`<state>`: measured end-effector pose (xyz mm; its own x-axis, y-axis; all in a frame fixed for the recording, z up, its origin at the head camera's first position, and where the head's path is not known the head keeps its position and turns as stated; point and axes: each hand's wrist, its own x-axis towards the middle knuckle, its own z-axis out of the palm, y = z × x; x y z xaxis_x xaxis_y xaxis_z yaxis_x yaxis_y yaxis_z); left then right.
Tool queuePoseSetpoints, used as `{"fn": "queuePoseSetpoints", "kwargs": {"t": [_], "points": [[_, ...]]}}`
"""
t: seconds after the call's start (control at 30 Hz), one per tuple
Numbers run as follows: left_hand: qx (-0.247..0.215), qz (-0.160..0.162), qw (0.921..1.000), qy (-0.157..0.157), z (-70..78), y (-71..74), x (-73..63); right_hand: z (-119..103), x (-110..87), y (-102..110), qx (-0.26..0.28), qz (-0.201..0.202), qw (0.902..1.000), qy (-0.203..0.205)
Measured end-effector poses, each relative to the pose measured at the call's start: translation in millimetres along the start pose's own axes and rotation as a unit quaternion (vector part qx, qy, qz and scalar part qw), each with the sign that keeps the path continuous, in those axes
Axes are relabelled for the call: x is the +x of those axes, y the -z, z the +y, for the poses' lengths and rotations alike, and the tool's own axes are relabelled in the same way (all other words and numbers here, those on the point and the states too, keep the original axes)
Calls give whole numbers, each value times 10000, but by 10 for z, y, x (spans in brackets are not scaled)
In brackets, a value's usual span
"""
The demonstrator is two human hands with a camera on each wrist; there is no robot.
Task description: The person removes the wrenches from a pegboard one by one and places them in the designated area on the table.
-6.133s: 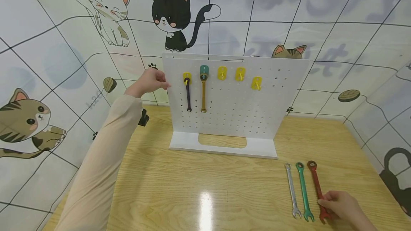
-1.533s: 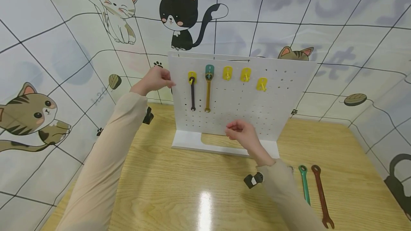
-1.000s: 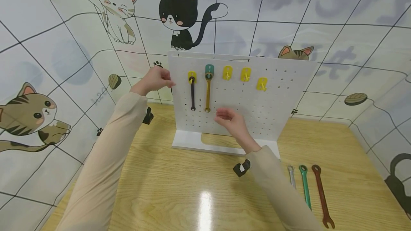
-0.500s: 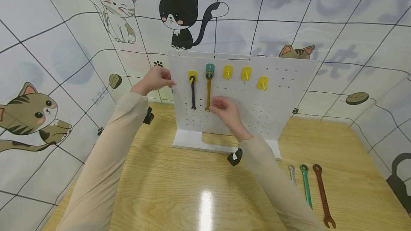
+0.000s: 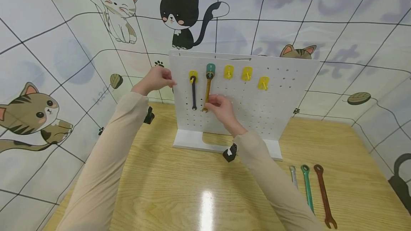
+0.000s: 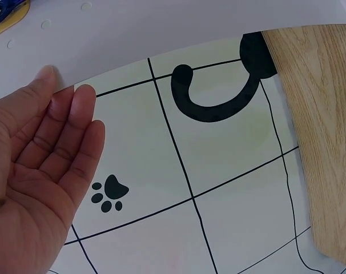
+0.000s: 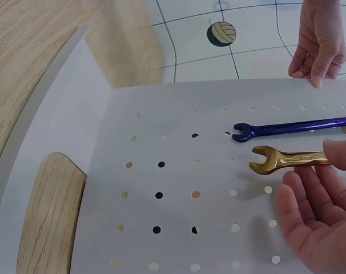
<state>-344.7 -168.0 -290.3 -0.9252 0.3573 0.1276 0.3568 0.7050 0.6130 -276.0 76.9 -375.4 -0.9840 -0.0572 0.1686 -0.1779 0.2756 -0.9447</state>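
A white pegboard [image 5: 224, 117] stands upright on the table. My left hand [image 5: 156, 80] holds its left edge, thumb against the front face in the left wrist view. A gold wrench [image 5: 207, 90] hangs by its ring end from a teal hook [image 5: 210, 67], its lower end swung slightly left. My right hand [image 5: 222, 109] pinches this wrench near its open-ended jaw, thumb over the shank and fingers beneath in the right wrist view. Beside it, a dark purple-blue wrench [image 7: 298, 128] hangs from a yellow hook [image 5: 193, 75].
Bare yellow hooks [image 5: 228, 72] sit further right on the board. On the table at right lie a silver wrench [image 5: 293, 174], a green wrench [image 5: 307, 188] and a red wrench [image 5: 324, 195]; my right sleeve [image 5: 266, 167] partly covers the silver one. A patterned wall stands behind.
My right hand has left the red wrench on the table, moved up and left across the board, and taken hold of the gold wrench, which now tilts. The left hand stays at the board's edge.
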Motion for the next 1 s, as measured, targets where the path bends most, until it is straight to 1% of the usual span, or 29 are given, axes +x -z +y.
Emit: {"fn": "queuePoseSetpoints", "kwargs": {"t": [0.27,0.53,0.67,0.87,1.0], "points": [[-17,-6,10000,-4,1,4,8,-3,-69,-7,149,10,9999,22],[-18,-14,10000,18,-1,-1,3,-33,-201,24,65,-152,9998,118],[-20,-25,10000,32,8,-4,0,-50,-266,40,52,-246,9996,104],[-15,-33,10000,19,-1,-11,1,-120,-376,72,297,-389,9985,228],[0,-34,10000,12,-7,-6,5,-192,-445,90,577,-553,9962,337]]}}
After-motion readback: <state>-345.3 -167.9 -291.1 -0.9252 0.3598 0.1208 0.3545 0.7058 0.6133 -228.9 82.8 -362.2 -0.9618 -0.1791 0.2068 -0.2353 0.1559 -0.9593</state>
